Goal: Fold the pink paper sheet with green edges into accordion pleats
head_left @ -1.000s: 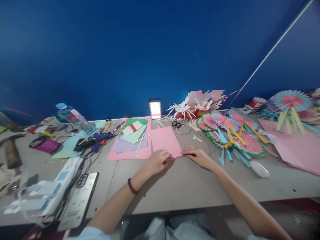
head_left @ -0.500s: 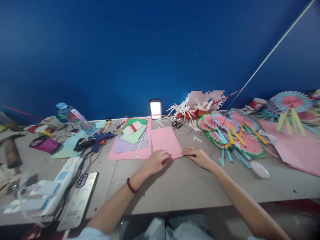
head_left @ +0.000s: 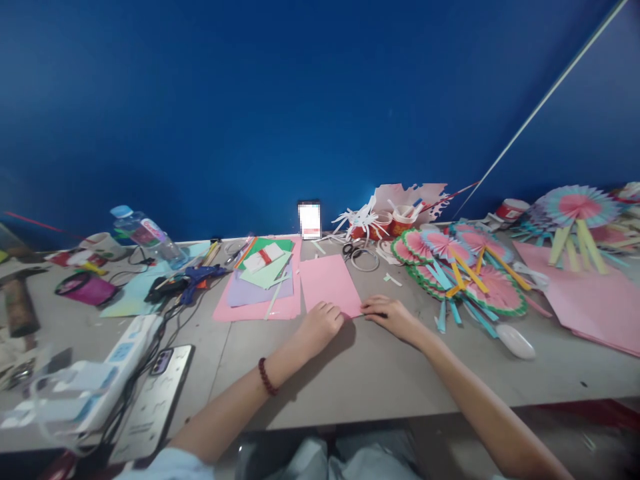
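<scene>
A pink sheet of paper [head_left: 329, 279] lies in front of me, its near edge between my two hands. My left hand [head_left: 323, 325], with a dark red bead bracelet on its wrist, has curled fingers on the near edge. At the near right corner, my right hand [head_left: 391, 316] pinches the paper with its fingers together. The fingers partly hide that edge. Just left of the sheet, a stack of coloured paper [head_left: 263, 290] in pink, purple and green rests on the table.
To the right are pleated paper fans [head_left: 493, 287], a white computer mouse [head_left: 516, 341] and more pink paper [head_left: 595, 300]. Scissors [head_left: 349, 249] lie behind the sheet. On the left are a power strip [head_left: 123, 360], a phone [head_left: 153, 403], a glue gun [head_left: 197, 280] and a bottle [head_left: 150, 237].
My left hand has slid a little to the right along the paper's near edge, closer to my right hand. The right hand stays at the corner, with little movement.
</scene>
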`<state>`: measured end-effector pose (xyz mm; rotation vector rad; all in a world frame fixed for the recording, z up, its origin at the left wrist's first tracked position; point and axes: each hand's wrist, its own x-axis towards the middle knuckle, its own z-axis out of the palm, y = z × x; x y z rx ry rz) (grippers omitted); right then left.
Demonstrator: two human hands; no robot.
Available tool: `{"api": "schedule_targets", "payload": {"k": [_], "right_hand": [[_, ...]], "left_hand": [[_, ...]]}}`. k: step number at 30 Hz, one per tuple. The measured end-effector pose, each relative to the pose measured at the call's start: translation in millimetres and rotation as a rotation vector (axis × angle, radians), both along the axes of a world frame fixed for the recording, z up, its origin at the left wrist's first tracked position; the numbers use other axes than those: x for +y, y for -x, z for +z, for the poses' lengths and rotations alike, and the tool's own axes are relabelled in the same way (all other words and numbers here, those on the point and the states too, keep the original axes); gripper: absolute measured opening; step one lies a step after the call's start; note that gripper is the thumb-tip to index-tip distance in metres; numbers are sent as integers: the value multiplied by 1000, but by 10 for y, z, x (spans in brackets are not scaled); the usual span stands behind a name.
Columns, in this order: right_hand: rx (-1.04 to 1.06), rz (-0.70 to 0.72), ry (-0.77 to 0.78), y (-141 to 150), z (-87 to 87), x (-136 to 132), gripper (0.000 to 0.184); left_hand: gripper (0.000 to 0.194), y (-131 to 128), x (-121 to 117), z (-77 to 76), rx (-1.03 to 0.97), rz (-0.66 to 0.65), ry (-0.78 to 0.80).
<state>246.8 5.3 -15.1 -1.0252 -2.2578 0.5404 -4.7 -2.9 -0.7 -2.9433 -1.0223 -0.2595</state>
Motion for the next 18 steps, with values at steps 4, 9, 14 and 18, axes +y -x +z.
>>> {"api": "schedule_targets", "payload": {"k": [4, 9, 14, 18], "right_hand": [[2, 11, -15, 2, -26, 35, 20], [29, 14, -36, 17, -52, 51, 22], [45, -6, -31, 36, -58, 26, 23], [52, -13, -18, 40, -43, 22, 21]], "left_hand": [[16, -77, 52, 61, 19, 16, 31], [21, -144, 21, 189, 50, 16, 42], [19, -173, -10, 104, -3, 71, 72], [15, -172, 8, -4, -82, 93, 90]]}}
